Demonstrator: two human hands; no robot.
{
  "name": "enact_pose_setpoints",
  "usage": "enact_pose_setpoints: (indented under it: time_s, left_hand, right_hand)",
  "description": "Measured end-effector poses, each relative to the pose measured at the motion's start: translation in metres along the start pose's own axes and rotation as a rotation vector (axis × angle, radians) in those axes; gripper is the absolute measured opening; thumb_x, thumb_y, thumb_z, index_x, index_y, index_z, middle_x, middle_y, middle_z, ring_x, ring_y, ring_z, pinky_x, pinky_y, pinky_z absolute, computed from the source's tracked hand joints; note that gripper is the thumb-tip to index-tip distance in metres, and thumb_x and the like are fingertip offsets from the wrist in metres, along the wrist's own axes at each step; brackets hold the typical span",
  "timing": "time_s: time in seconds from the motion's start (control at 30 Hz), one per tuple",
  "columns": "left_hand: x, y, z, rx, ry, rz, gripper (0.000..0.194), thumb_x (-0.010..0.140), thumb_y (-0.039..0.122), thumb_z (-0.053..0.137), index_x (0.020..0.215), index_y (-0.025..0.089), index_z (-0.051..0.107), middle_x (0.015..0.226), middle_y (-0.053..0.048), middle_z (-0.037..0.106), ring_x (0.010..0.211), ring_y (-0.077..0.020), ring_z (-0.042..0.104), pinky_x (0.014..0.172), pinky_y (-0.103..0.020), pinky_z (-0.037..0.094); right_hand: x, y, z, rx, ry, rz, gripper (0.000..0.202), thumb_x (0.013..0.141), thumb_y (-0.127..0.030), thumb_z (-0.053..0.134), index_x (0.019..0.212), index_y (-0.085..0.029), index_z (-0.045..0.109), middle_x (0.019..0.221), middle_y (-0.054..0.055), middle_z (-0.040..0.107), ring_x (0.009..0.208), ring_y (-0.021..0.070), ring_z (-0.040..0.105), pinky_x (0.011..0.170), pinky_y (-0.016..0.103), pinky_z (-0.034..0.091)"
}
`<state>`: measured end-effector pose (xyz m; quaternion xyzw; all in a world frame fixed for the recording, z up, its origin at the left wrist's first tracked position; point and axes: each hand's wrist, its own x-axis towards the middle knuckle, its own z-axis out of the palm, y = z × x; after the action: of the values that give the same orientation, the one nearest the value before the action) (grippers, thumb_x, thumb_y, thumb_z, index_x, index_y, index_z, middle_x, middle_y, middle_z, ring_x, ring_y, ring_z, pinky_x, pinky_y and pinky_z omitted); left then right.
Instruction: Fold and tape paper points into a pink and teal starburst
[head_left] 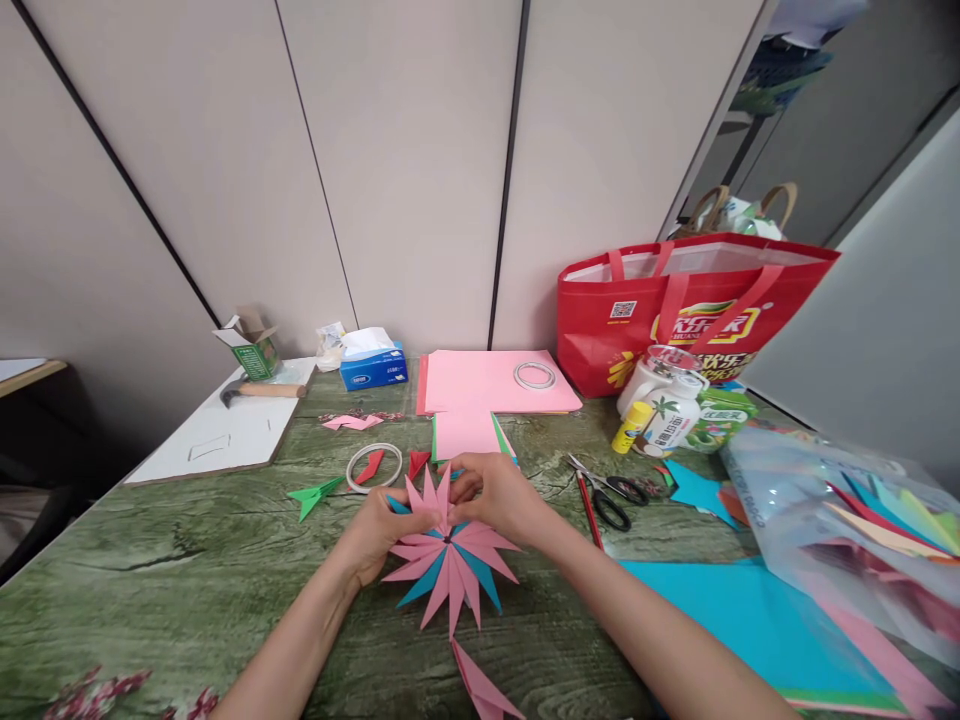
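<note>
Between my hands is a round paper star (450, 580) of many pointed pink folds with several blue ones among them. My left hand (386, 530) pinches its upper left part, thumb on top of the folds. At the upper right part, my right hand (495, 495) has its fingers closed on the points; the exact grip is partly hidden. Just below the star lies a loose folded pink paper piece (480, 685). A green folded piece (315, 495) and a roll of tape (373, 467) rest beyond my left hand, with red folded pieces by the roll.
Pink paper sheets (480, 378) lie at the back with another tape roll (534, 375). Scissors (609, 492), a red pencil (589, 510), a glue stick (632, 427) and blue sheets (720, 610) are right. A hammer (262, 390) lies on a white board (217, 435) left. A red bag (600, 335) stands behind.
</note>
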<state>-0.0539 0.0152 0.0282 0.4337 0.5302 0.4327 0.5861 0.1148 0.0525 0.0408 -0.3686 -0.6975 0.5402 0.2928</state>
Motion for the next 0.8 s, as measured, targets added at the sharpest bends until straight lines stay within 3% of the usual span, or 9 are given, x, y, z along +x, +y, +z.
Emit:
enact_pose_setpoints:
  time_s: [0.17,0.3,0.57,0.73,0.8]
  left_hand:
    - [-0.002,0.005,0.002,-0.031,-0.001,-0.013,0.016,0.049,0.023,0.076,0.056,0.012,0.067,0.049,0.000,0.063,0.043,-0.0077,0.047,0.044,-0.018,0.033]
    - [-0.003,0.004,0.001,-0.038,0.019,-0.006,0.017,0.050,0.024,0.076,0.059,0.012,0.068,0.051,-0.002,0.065,0.044,-0.0095,0.050,0.045,-0.020,0.036]
    - [-0.006,0.003,0.005,-0.015,-0.069,-0.018,0.020,0.048,0.021,0.077,0.062,0.011,0.070,0.060,-0.006,0.068,0.050,-0.0123,0.053,0.050,-0.022,0.038]
    - [-0.006,0.009,-0.005,0.026,-0.153,-0.098,0.028,0.051,0.026,0.076,0.074,0.012,0.069,0.065,-0.005,0.066,0.051,-0.0108,0.053,0.046,-0.019,0.036]
    - [-0.005,0.008,-0.006,0.026,-0.150,-0.109,0.025,0.051,0.027,0.076,0.070,0.011,0.069,0.061,-0.005,0.065,0.047,-0.0088,0.050,0.042,-0.018,0.032]
  right_hand:
    - [-0.001,-0.004,-0.006,-0.253,0.008,-0.078,0.023,0.059,-0.019,0.067,0.082,-0.018,0.063,0.073,0.001,0.066,0.069,0.0157,0.061,0.062,0.023,0.043]
    - [-0.002,-0.006,-0.007,-0.362,0.014,-0.075,0.018,0.059,-0.028,0.069,0.071,-0.016,0.063,0.069,0.001,0.064,0.066,0.0148,0.058,0.057,0.021,0.039]
    - [-0.001,0.000,-0.005,-0.271,-0.040,0.079,0.022,0.052,-0.028,0.073,0.060,-0.013,0.059,0.056,0.000,0.060,0.053,0.0121,0.054,0.043,0.018,0.032]
    - [0.000,-0.001,-0.007,-0.200,-0.069,0.137,0.033,0.046,-0.028,0.076,0.070,-0.012,0.060,0.060,0.001,0.062,0.056,0.0132,0.057,0.044,0.018,0.036]
    - [-0.001,-0.001,-0.006,-0.233,-0.064,0.113,0.035,0.045,-0.028,0.076,0.072,-0.013,0.060,0.062,0.001,0.063,0.058,0.0140,0.058,0.045,0.018,0.036]
